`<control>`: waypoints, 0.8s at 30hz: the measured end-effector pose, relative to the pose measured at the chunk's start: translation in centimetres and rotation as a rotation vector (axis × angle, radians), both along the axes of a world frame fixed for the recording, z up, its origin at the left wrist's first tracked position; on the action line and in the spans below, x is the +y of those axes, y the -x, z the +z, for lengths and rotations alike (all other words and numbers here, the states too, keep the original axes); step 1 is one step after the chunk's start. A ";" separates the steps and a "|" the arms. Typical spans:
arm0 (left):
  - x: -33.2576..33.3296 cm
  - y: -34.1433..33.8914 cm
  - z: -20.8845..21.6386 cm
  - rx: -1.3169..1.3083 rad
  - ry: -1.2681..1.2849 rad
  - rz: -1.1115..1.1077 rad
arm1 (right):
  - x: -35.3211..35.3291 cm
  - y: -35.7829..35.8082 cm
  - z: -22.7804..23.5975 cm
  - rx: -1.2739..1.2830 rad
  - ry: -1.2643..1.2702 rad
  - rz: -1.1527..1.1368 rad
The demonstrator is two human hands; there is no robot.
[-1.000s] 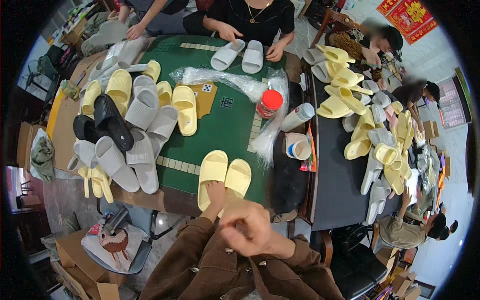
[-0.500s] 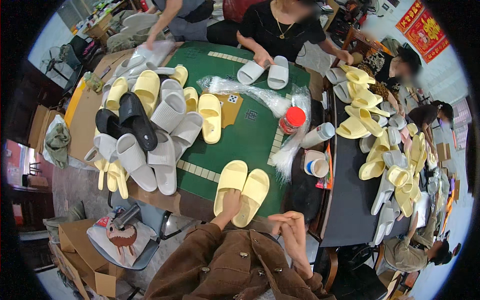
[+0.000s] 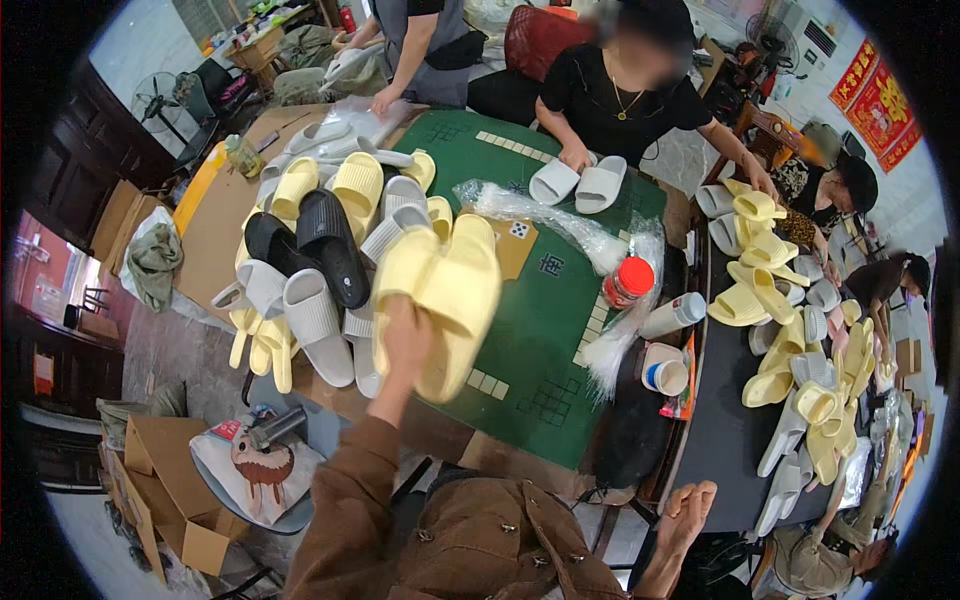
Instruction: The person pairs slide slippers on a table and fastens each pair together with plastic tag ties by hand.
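"So, looking down from the head view, what do we have in our left hand (image 3: pixel 405 335)?"

"We have a pair of yellow slippers (image 3: pixel 455 300) there. Our fingers are closed on the left one of the two, though we cannot tell how the hidden fingertips lie. We hold the pair up over the near part of the green-topped desk (image 3: pixel 560 370), toe ends away from us."

"And our right hand (image 3: pixel 688 515)?"

"We keep it low on the right, near the dark second desk (image 3: pixel 705 440), loosely open with its fingers half bent."

"What do we see around the pair?"

"Just behind it and to its left we see a heap: black slippers (image 3: pixel 332 255) on top, grey slippers (image 3: pixel 320 325) below and beside them, more yellow ones among them. Farther right, we find clear plastic wrapping (image 3: pixel 540 217), a red-lidded jar (image 3: pixel 629 281) and a white bottle (image 3: pixel 672 315)."

"Who is across from us?"

"We see a person in a black top (image 3: pixel 625 100), one hand at a light grey pair (image 3: pixel 582 185) on the far side. On the second desk, we also see a long spread of yellow and grey slippers (image 3: pixel 765 295)."
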State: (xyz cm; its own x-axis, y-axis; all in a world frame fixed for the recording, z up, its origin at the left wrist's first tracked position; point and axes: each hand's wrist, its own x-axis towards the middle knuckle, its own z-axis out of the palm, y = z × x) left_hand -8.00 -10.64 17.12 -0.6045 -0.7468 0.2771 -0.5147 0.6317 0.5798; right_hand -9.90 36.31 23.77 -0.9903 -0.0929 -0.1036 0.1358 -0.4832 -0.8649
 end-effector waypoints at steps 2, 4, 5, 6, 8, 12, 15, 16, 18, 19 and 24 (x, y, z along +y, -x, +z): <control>-5.9 1.1 3.2 0.022 0.221 0.004 | -0.1 -0.4 -0.5 -0.045 -0.091 -0.015; -11.4 2.5 6.7 0.036 0.413 0.083 | -0.8 -0.8 -1.4 -0.056 -0.116 -0.016; -15.4 2.1 7.5 0.040 0.439 0.117 | -1.5 -1.0 -1.6 -0.069 -0.130 0.007; -18.5 2.1 8.5 0.069 0.451 0.098 | -2.7 -1.2 -0.7 -0.109 -0.128 0.022; -21.9 1.3 8.8 0.010 0.355 0.143 | -3.1 -1.7 -1.2 -0.119 -0.174 0.032; -20.8 1.1 5.4 -0.033 0.387 0.139 | -2.9 -3.1 -2.9 -0.158 -0.268 0.024; -14.0 2.3 4.0 0.172 0.468 -0.076 | -2.4 -4.3 -2.8 -0.236 -0.338 -0.113; -11.2 2.3 3.7 0.161 0.436 -0.109 | -2.1 -4.2 -2.6 -0.255 -0.374 -0.085; -6.3 0.4 2.1 0.183 0.232 -0.174 | -1.6 -3.5 -2.5 -0.293 -0.443 -0.048; -4.0 -0.8 0.4 0.205 0.072 -0.229 | -1.2 -2.9 -2.6 -0.313 -0.479 -0.037; 7.0 -7.0 -7.8 -0.151 -0.343 -0.610 | 4.0 -0.5 -2.4 -0.210 -0.676 -0.161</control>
State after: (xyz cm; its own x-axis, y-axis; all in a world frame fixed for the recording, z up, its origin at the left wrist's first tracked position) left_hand -1.02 -3.63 9.31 -0.9554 -0.2934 -0.0323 -0.2180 0.6275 0.7475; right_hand -9.44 40.35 21.41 -0.9392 0.2038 -0.2763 0.3040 0.1198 -0.9451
